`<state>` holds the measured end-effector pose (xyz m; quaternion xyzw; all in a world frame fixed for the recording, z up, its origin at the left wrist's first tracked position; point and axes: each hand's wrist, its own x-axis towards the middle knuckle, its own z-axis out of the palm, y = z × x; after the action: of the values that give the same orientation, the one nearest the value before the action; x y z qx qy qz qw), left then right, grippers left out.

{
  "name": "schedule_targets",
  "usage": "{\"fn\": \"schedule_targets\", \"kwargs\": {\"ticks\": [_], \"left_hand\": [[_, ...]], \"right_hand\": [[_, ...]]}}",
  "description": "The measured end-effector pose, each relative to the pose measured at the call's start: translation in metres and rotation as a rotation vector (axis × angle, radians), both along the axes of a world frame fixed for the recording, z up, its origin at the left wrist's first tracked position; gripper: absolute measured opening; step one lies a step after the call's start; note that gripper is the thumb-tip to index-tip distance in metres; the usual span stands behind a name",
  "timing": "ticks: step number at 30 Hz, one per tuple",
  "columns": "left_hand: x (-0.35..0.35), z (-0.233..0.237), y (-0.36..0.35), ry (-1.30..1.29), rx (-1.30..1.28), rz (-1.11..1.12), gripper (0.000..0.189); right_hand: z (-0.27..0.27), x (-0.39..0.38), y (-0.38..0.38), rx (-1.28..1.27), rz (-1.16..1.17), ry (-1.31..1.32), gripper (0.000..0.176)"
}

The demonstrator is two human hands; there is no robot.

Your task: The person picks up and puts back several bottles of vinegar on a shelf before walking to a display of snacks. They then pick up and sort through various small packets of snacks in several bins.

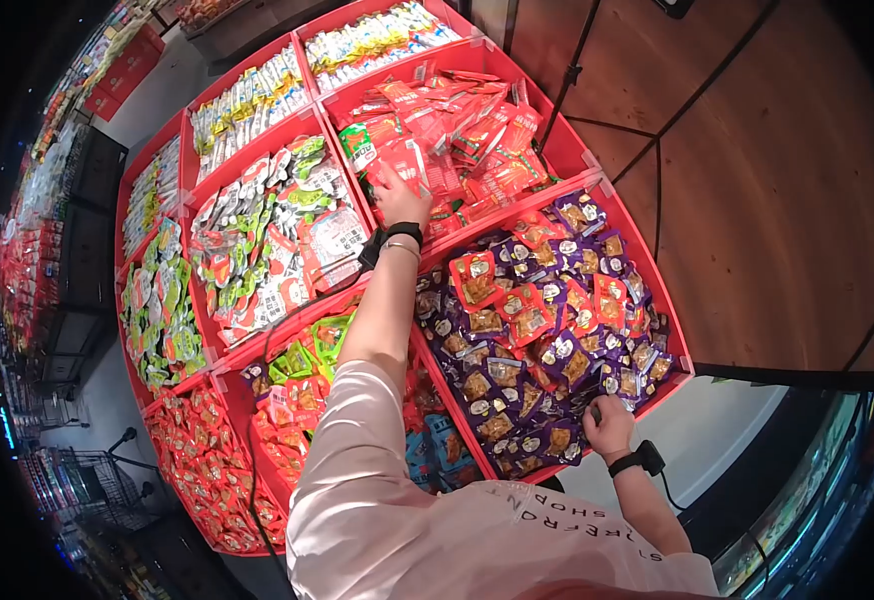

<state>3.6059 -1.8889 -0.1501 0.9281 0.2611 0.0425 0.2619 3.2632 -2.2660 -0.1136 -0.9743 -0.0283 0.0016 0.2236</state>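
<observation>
My left hand reaches into the bin of red packets and is closed on a red packet near the bin's left divider. Beside it lies a green and white packet. More red packets are heaped to its right. My right hand is at the lower right edge of the bin of purple packets, fingers curled; what they hold, if anything, is too small to make out. Several red packets lie on top of the purple ones.
Red dividers separate the bins. White and green packets fill the bins to the left, with stick-shaped packets farther back. A shopping cart stands at lower left. A brown wooden panel is at the right.
</observation>
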Motion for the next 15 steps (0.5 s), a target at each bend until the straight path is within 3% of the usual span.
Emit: {"fn": "schedule_targets", "kwargs": {"ticks": [3,4,6,7,9,10,13,15], "left_hand": [[0.000,0.011,-0.002,0.115,-0.052,0.215,0.133],[0.003,0.015,-0.008,0.122,-0.052,0.245,0.131],[0.011,0.016,-0.021,-0.119,0.302,0.200,0.121],[0.020,0.014,-0.023,-0.124,0.298,0.199,0.121],[0.047,0.005,-0.021,-0.412,0.265,0.066,0.100],[0.059,-0.002,-0.019,-0.410,0.260,0.069,0.100],[0.107,-0.038,-0.002,-0.353,0.097,-0.079,0.067],[0.109,-0.031,-0.010,-0.278,0.047,-0.063,0.057]], "right_hand": [[0.004,-0.004,0.004,0.005,-0.004,0.036,0.011],[0.004,-0.001,0.004,0.004,-0.007,0.030,0.011],[0.004,-0.001,0.003,-0.011,-0.004,0.030,0.011],[0.003,-0.001,0.003,-0.003,-0.005,0.038,0.011],[0.001,-0.001,0.002,-0.004,-0.008,0.056,0.011],[0.001,-0.002,0.002,-0.009,-0.006,0.058,0.011],[-0.002,-0.002,-0.001,-0.004,0.020,0.029,0.012],[-0.001,-0.002,-0.001,-0.019,0.020,0.043,0.013]]}}
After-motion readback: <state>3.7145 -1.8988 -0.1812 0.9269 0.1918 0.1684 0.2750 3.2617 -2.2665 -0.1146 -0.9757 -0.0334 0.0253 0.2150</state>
